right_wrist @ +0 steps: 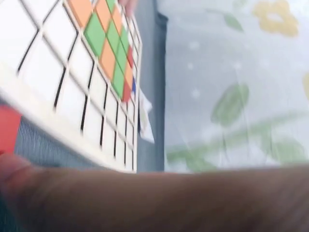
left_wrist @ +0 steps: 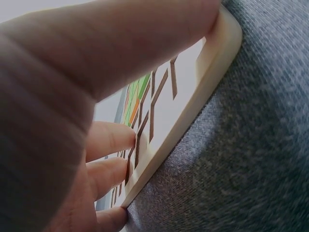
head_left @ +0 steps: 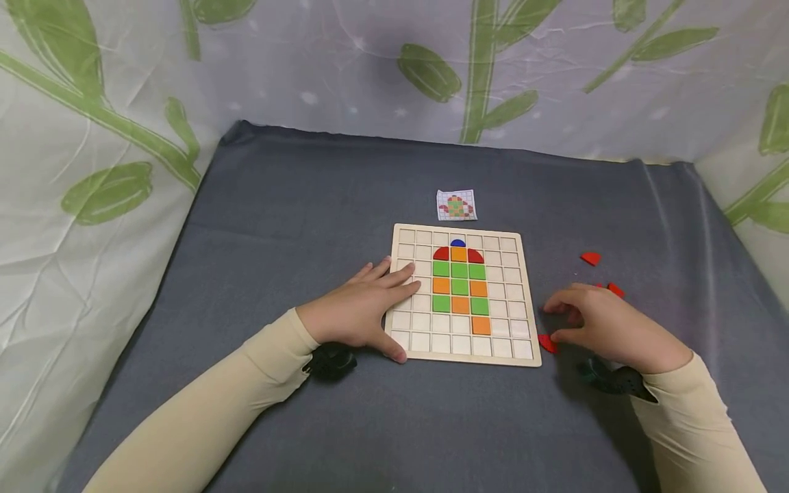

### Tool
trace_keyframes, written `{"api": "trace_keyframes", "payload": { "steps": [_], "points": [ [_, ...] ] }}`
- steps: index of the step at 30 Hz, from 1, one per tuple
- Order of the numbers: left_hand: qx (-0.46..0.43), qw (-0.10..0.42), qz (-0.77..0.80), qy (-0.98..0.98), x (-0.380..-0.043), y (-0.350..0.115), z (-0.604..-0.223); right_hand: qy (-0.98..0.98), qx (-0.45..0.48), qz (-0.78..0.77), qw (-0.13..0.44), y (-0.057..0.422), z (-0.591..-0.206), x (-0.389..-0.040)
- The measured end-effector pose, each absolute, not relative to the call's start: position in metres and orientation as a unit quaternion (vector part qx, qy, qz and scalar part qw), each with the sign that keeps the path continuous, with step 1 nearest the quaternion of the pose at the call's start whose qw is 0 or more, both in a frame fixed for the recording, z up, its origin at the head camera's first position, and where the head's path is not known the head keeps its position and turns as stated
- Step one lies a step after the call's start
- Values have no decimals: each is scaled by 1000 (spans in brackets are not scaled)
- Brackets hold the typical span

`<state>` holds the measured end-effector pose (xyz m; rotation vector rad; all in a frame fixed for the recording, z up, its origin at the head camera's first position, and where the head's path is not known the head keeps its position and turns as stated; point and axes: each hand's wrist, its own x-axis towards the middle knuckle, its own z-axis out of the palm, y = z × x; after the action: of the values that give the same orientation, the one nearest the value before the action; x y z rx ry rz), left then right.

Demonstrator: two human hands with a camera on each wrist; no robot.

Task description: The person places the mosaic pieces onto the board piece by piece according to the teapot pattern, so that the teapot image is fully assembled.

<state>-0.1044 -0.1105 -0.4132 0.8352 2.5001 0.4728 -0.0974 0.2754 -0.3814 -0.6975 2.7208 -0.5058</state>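
A pale wooden grid board (head_left: pixel 416 341) lies on the grey cloth, partly filled with green and orange squares, dark red quarter-rounds and a blue half-round (head_left: pixel 457 243). My left hand (head_left: pixel 364 308) rests spread over its left edge; the thumb (left_wrist: pixel 145 38) lies along the near corner in the left wrist view. Right of the board, my right hand (head_left: pixel 607 325) hovers low with bent fingers and a gap between thumb and index finger. Its thumb tip is at a red quarter-round piece (head_left: pixel 547 344) beside the board's edge, also seen as a red patch (right_wrist: pixel 8 128) in the right wrist view.
A small printed pattern card (head_left: pixel 457 205) lies behind the board. Another red piece (head_left: pixel 590 258) sits to the right, and more red pieces (head_left: pixel 615 290) are partly hidden behind the right hand. Leaf-patterned curtains (head_left: pixel 370 75) border the cloth-covered table.
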Motion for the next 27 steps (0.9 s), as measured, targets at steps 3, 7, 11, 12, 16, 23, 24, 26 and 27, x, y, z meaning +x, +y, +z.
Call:
{"api": "trace_keyframes", "payload": {
  "steps": [3,7,11,12,16,23,24,26,27],
  "points": [
    [304,228,169,909,-105,-110,-413,951,-220,-169,137,291,-385,-93],
    [304,230,164,910,-106,-110,-414,956,-186,-164,154,305,-388,-88],
    [302,234,165,909,-107,-111,-415,959,-168,-163,157,315,-392,-84],
    [301,234,166,909,-107,-111,-415,960,-167,-165,154,317,-393,-83],
    [301,233,171,909,-106,-112,-414,961,-159,-175,143,326,-395,-79],
    [302,230,171,909,-106,-112,-414,964,-124,-178,151,344,-395,-72],
    [301,230,171,909,-106,-112,-414,966,-113,-174,152,347,-394,-71],
    [302,229,170,910,-106,-111,-415,969,-94,-169,153,353,-394,-68],
    [302,228,170,910,-106,-111,-415,970,-85,-169,155,357,-394,-67]
  ]
}}
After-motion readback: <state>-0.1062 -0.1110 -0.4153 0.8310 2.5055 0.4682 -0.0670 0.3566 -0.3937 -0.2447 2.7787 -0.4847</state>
